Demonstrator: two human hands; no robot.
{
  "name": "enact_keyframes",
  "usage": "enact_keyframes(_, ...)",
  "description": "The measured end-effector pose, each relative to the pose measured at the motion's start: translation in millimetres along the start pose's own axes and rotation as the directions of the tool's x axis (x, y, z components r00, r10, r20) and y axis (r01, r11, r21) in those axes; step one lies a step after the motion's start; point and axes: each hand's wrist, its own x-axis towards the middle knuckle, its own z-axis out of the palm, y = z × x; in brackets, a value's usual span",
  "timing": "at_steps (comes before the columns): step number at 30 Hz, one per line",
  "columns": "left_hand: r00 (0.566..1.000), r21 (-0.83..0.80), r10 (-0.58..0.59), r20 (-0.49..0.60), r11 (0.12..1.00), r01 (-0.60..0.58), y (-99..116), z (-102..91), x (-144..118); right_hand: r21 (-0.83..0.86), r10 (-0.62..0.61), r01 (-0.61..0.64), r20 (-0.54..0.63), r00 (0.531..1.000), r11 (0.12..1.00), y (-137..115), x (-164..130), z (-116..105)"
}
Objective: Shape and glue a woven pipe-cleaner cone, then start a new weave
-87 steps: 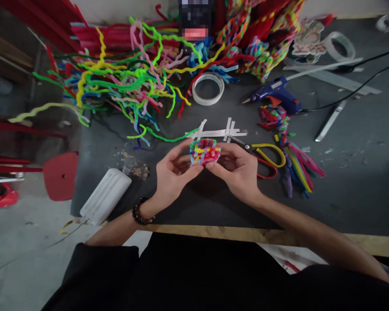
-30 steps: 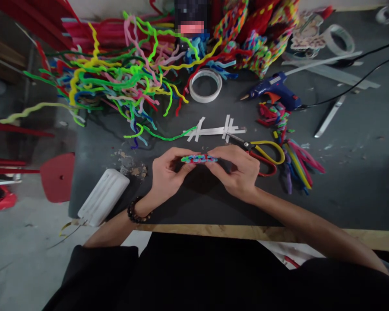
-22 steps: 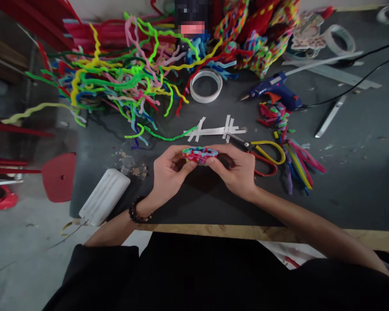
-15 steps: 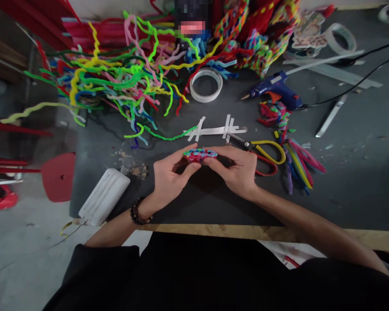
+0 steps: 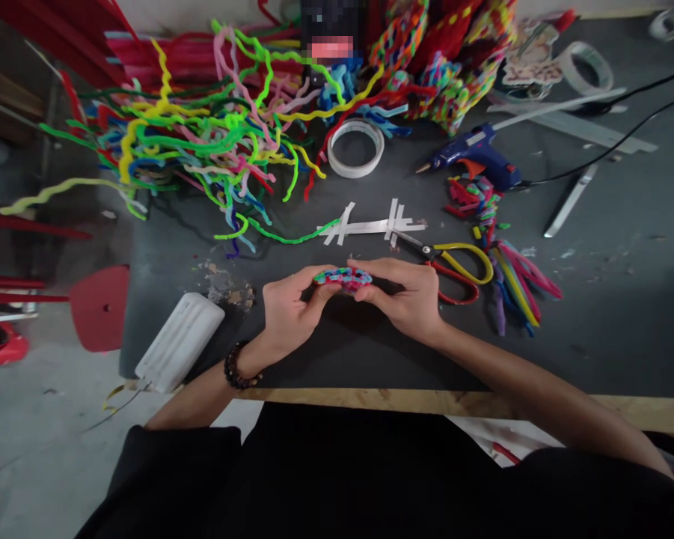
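A small woven piece of many-coloured pipe cleaners (image 5: 343,276) is held edge-on between both hands just above the dark table (image 5: 337,352). My left hand (image 5: 289,311), with a bead bracelet at the wrist, pinches its left end. My right hand (image 5: 407,296) grips its right end with the fingers curled over it. Much of the piece is hidden behind my fingers.
A big tangle of loose pipe cleaners (image 5: 202,142) fills the back left. Near the hands lie yellow-and-red scissors (image 5: 454,266), white strips (image 5: 370,224), a tape roll (image 5: 356,147), a blue glue gun (image 5: 476,159), a bundle of cut pipe cleaners (image 5: 516,281) and a white ribbed object (image 5: 179,340).
The woven piece, earlier tilted up to show its face, has been turned edge-on and flattened. Both hands have kept hold and shifted only slightly.
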Motion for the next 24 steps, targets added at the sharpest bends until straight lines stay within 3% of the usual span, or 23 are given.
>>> enact_keyframes(5,1.0,0.012,-0.004,0.02,1.0,0.004,-0.5,-0.9,-0.3,0.034,0.073,-0.071,-0.055,0.996,0.997,0.5,-3.2,3.4)
enact_keyframes(9,0.996,0.009,0.088,-0.004,0.996,-0.088,2.1,-1.0,-0.3,0.17,0.136,-0.11,-0.149,0.979,0.979,0.2,-5.2,9.6)
enact_keyframes(14,0.985,-0.027,0.169,0.034,0.985,-0.169,2.1,-2.6,0.5,0.257,0.064,-0.031,-0.121,0.991,0.966,1.0,-3.5,9.8)
enact_keyframes(19,0.968,-0.097,0.236,0.081,0.969,-0.228,-0.3,-4.3,2.0,0.218,-0.003,0.025,-0.102,0.995,0.976,-3.8,-3.0,5.8)
enact_keyframes(21,0.974,-0.099,0.209,0.093,0.975,-0.2,0.4,-3.3,2.2,0.202,0.004,0.018,-0.107,0.994,0.979,-4.3,-3.2,6.2)
enact_keyframes(24,0.998,-0.075,0.047,0.037,0.996,-0.044,3.6,1.0,1.2,0.209,0.07,-0.035,-0.162,0.984,0.977,-1.7,-3.2,9.6)
